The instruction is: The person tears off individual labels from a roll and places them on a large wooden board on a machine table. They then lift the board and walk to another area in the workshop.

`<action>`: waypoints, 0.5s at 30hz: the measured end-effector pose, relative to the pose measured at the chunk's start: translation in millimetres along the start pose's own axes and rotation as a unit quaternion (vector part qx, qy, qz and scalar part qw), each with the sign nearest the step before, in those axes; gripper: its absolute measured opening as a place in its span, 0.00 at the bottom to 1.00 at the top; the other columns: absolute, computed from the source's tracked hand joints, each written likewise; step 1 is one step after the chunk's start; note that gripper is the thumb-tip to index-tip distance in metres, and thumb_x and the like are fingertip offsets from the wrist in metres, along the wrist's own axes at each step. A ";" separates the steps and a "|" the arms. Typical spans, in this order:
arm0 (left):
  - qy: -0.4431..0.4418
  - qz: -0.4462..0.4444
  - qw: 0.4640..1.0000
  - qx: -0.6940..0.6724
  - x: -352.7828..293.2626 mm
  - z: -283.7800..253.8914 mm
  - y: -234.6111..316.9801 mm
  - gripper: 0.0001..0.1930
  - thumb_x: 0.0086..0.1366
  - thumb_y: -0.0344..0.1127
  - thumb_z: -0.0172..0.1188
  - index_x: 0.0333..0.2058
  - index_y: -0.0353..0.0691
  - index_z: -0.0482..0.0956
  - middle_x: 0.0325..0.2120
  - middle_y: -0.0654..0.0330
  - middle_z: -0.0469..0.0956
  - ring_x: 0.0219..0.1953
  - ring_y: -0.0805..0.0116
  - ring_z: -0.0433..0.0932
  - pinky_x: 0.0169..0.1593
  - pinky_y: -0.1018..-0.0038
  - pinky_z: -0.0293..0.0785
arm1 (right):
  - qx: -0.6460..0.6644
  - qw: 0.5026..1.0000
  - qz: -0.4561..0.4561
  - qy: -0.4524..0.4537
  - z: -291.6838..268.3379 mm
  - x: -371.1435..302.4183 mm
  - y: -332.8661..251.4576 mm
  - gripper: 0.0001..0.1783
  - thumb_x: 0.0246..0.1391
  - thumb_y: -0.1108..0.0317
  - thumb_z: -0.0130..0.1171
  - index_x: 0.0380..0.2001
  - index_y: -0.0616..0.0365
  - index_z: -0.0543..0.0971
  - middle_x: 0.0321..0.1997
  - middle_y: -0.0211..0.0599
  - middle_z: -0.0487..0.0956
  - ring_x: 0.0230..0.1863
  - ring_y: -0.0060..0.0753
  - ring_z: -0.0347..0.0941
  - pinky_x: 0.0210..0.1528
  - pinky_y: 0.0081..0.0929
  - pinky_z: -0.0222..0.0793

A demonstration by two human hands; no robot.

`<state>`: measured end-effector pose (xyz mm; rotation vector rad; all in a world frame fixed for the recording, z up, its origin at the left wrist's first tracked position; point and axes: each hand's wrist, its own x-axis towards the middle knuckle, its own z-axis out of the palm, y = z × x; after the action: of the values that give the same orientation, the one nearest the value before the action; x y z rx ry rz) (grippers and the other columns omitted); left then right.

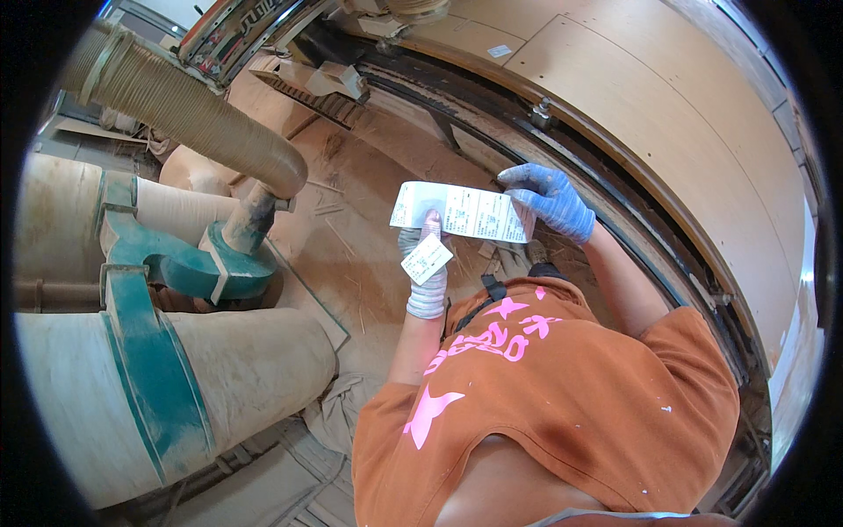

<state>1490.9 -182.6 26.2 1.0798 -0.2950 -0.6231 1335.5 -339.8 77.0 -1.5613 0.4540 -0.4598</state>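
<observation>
A strip of white printed labels [479, 212] is held out in front of my orange shirt. My left hand [410, 240], in a pale knitted glove, is closed on its left part, thumb pressed on the front and fingers hidden behind. One separate white label [428, 259] lies against this glove, below the thumb. At the strip's right end is my right hand [558, 206] in a blue-grey glove. Its thumb and fingers are bent together around that end, where the strip curls back. How firmly they pinch it is partly hidden.
On the right runs a long machine bed with light wood panels [606, 88]; a small label [499, 51] sits on one. To the left stand a green blower housing [158, 369], pale dust bags [237, 369] and a ribbed hose [193, 114]. Sawdust and wood slivers cover the floor [351, 202].
</observation>
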 end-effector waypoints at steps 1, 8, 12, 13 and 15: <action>-0.002 -0.002 1.000 0.004 0.8 -0.3 -0.9 0.12 0.58 0.32 0.59 0.42 0.40 0.74 0.31 0.66 0.77 0.28 0.79 0.75 0.27 0.84 0.70 | -0.002 1.000 -0.007 -0.002 0.4 -0.1 -1.4 0.16 0.51 0.75 0.52 0.45 0.60 0.73 0.40 0.34 0.76 0.42 0.22 0.71 0.48 0.23 0.68; -0.030 -0.007 0.999 0.037 -3.5 5.8 1.2 0.12 0.60 0.35 0.57 0.42 0.40 0.74 0.31 0.65 0.77 0.29 0.78 0.75 0.30 0.82 0.72 | -0.027 0.997 -0.058 -0.031 6.1 6.6 -12.1 0.16 0.53 0.74 0.50 0.46 0.61 0.73 0.41 0.33 0.76 0.43 0.21 0.69 0.49 0.23 0.66; -0.077 -0.006 0.996 0.052 -9.1 13.6 3.2 0.11 0.59 0.30 0.57 0.41 0.39 0.74 0.32 0.68 0.75 0.30 0.82 0.72 0.32 0.84 0.69 | 0.033 0.993 -0.040 -0.109 13.1 9.7 -18.2 0.19 0.50 0.72 0.54 0.48 0.59 0.72 0.43 0.33 0.75 0.45 0.21 0.68 0.51 0.23 0.64; -0.094 0.003 0.994 0.059 -9.8 14.8 3.3 0.11 0.59 0.30 0.57 0.41 0.39 0.74 0.32 0.68 0.75 0.30 0.82 0.71 0.32 0.84 0.69 | 0.053 0.990 -0.032 -0.129 15.9 11.0 -18.7 0.20 0.49 0.72 0.55 0.49 0.59 0.72 0.45 0.32 0.75 0.47 0.21 0.67 0.52 0.23 0.63; -0.107 -0.015 0.993 0.051 -10.5 16.9 3.1 0.10 0.59 0.29 0.57 0.41 0.39 0.74 0.32 0.68 0.75 0.31 0.83 0.71 0.33 0.84 0.69 | -0.087 0.987 -0.051 -0.121 16.9 14.8 -19.2 0.22 0.45 0.74 0.56 0.47 0.55 0.74 0.42 0.35 0.78 0.43 0.22 0.71 0.49 0.21 0.66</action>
<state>1474.9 -187.5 37.4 1.1181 -0.5024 -0.7593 1357.2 -333.0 95.8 -1.7899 0.2325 -0.3074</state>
